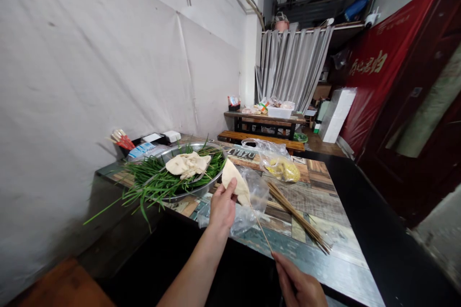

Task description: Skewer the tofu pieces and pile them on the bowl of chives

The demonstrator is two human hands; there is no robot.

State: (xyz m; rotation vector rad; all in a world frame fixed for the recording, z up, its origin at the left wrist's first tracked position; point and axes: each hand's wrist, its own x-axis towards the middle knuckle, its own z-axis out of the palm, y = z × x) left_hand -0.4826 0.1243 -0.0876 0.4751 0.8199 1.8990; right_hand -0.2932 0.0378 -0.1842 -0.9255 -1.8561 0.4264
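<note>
right hand pinches the low end of a bamboo skewer, fingers clenched on it. left hand grips a pale tofu skin sheet at the skewer tip, above a clear plastic bag on the table. loose skewer bundle lies just right. farther: metal basin of chives with more tofu skin.

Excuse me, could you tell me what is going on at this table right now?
A person holds a pale sheet of tofu skin in the left hand and a thin bamboo skewer in the right hand, its tip at the sheet. A metal bowl of green chives and a bundle of skewers lie on the table.
</note>
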